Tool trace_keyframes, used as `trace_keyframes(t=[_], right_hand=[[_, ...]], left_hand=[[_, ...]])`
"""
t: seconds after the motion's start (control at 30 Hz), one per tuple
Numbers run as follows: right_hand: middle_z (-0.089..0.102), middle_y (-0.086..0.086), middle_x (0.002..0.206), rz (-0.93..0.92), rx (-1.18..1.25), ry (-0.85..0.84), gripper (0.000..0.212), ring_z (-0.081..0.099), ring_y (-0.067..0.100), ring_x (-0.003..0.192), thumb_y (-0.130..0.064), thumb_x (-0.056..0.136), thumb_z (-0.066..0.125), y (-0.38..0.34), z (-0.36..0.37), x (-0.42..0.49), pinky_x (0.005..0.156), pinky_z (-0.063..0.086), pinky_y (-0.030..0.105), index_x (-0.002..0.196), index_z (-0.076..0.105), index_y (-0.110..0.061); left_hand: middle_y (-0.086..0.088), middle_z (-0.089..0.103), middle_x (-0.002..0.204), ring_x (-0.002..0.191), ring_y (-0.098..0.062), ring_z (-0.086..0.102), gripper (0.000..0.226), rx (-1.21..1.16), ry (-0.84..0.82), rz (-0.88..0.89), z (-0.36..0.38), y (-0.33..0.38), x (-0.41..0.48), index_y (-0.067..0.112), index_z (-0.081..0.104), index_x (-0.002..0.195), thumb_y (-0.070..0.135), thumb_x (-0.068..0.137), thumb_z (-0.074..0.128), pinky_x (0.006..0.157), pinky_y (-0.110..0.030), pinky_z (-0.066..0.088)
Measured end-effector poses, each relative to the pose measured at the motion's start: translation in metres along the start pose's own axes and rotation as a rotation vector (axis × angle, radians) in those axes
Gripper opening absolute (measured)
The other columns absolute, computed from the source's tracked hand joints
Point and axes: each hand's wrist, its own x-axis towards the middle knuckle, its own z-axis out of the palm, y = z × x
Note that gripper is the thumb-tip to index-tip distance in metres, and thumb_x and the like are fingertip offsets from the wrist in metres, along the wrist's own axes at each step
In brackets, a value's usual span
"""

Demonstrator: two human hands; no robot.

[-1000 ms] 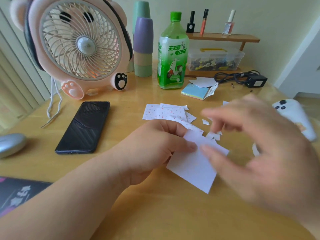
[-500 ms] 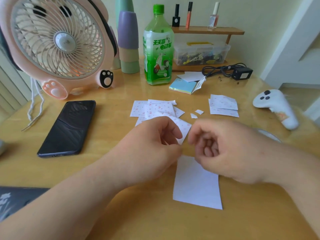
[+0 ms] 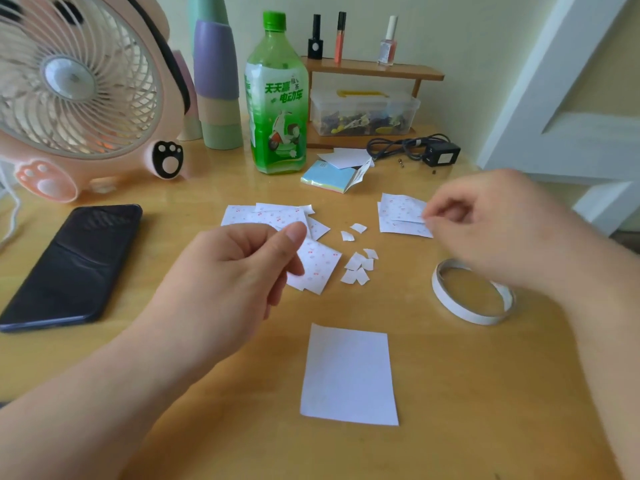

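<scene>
Right hand (image 3: 502, 233): out over the far right of the table (image 3: 467, 393), thumb and forefinger nipped together. That grip has the right-hand edge of the top sheet of the right stack (image 3: 398, 213) of cherry-print papers.
Left hand (image 3: 235, 275): hovering mid-table, fingers curled in, thumb tip up against the forefinger. It overlaps the left pile (image 3: 263, 216) of the same printed papers, and I can't tell whether that grip has anything in it.
Left pile: fanned out flat, one sheet poking out from behind the fingers towards the scraps (image 3: 358, 266).
Scraps: small white torn bits, scattered between the two lots of paper.
Blank sheet (image 3: 348, 375): plain white, flat on the table, nearest the person, apart from both hands.
Tape roll (image 3: 471, 299): white ring lying flat, just below the right wrist.
Phone (image 3: 69, 265): dark, flat on the table, left of the left hand.
Back row: pink fan (image 3: 79, 98), stacked cups (image 3: 216, 88), green bottle (image 3: 277, 109), and a pad of coloured notes (image 3: 329, 176) in front of the bottle.
</scene>
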Motion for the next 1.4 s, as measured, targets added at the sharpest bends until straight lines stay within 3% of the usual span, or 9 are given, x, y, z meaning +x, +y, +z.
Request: trace_keyframes(t=[0.1,0.27,0.4,0.57,0.7,0.83,1.0,1.2,1.4], right_hand=[[0.07,-0.014,0.079,0.156,-0.105,-0.194,0.004,0.065,0.009,0.071,-0.038,0.088,0.072,0.016,-0.016,0.003,0.066,0.051,0.029,0.086,0.069,-0.037],[0.068,-0.017,0.091,0.218,-0.249,-0.515,0.054,0.067,0.005,0.081,-0.066,0.059,0.078,0.018,-0.008,0.0,0.075,0.056,0.031,0.106,0.057,-0.048],[0.067,-0.022,0.079,0.11,-0.271,-0.604,0.056,0.064,0.001,0.076,-0.036,0.074,0.082,0.018,0.002,0.0,0.072,0.054,0.028,0.12,0.05,-0.044],[0.065,-0.013,0.081,-0.143,0.06,-0.405,0.065,0.059,0.006,0.068,-0.008,0.083,0.071,0.007,0.007,-0.005,0.07,0.053,0.032,0.124,0.042,-0.049],[0.064,-0.002,0.083,-0.448,0.485,-0.187,0.08,0.065,0.021,0.082,0.003,0.081,0.076,-0.029,0.017,-0.026,0.083,0.053,0.031,0.137,0.04,-0.042],[0.066,-0.005,0.087,-0.596,0.455,-0.096,0.084,0.067,0.02,0.09,0.001,0.081,0.078,-0.04,0.031,-0.037,0.089,0.049,0.024,0.142,0.037,-0.041],[0.067,-0.006,0.086,-0.637,0.428,-0.026,0.087,0.067,0.015,0.089,0.005,0.077,0.082,-0.043,0.034,-0.038,0.091,0.046,0.013,0.143,0.04,-0.034],[0.064,-0.005,0.085,-0.573,0.552,-0.006,0.076,0.066,0.022,0.085,-0.004,0.079,0.073,-0.046,0.04,-0.037,0.085,0.053,0.038,0.138,0.041,-0.039],[0.059,-0.002,0.084,-0.522,0.691,-0.013,0.074,0.061,0.026,0.08,0.0,0.078,0.069,-0.055,0.047,-0.044,0.079,0.055,0.039,0.136,0.042,-0.037]], left_hand=[[0.003,0.055,0.049,0.04,-0.01,0.042,0.024,-0.048,-0.003,0.06,0.001,-0.004,0.001,0.026,0.069,0.076,0.036,0.097,0.062,0.039,-0.013,0.032],[0.004,0.059,0.053,0.044,-0.012,0.048,0.016,-0.045,-0.071,0.095,0.004,-0.006,-0.002,0.025,0.07,0.076,0.027,0.092,0.069,0.045,-0.016,0.038],[0.004,0.06,0.055,0.046,-0.011,0.05,0.013,-0.05,-0.096,0.1,0.003,-0.007,-0.002,0.025,0.072,0.077,0.026,0.09,0.071,0.046,-0.018,0.041],[0.007,0.065,0.066,0.056,-0.014,0.055,0.006,-0.093,-0.093,0.119,0.002,-0.007,-0.002,0.032,0.074,0.085,0.035,0.085,0.079,0.057,-0.031,0.048],[0.008,0.072,0.103,0.086,-0.011,0.07,0.056,-0.203,-0.145,0.165,-0.002,-0.009,-0.002,0.035,0.069,0.118,0.049,0.065,0.082,0.081,-0.041,0.057],[0.005,0.065,0.125,0.115,-0.019,0.065,0.088,-0.268,-0.179,0.256,-0.003,-0.01,-0.001,0.036,0.053,0.141,0.046,0.06,0.087,0.092,-0.048,0.057],[0.003,0.068,0.127,0.114,-0.023,0.065,0.07,-0.233,-0.147,0.353,-0.001,-0.011,0.001,0.027,0.062,0.132,0.042,0.068,0.085,0.086,-0.039,0.056],[0.01,0.071,0.1,0.09,-0.016,0.066,0.044,-0.378,-0.078,0.343,-0.002,-0.009,0.002,0.032,0.075,0.11,0.029,0.068,0.088,0.075,-0.032,0.056],[0.01,0.071,0.075,0.067,-0.01,0.057,0.019,-0.56,-0.044,0.321,-0.005,-0.003,0.001,0.028,0.082,0.092,0.017,0.078,0.074,0.065,-0.017,0.048]])
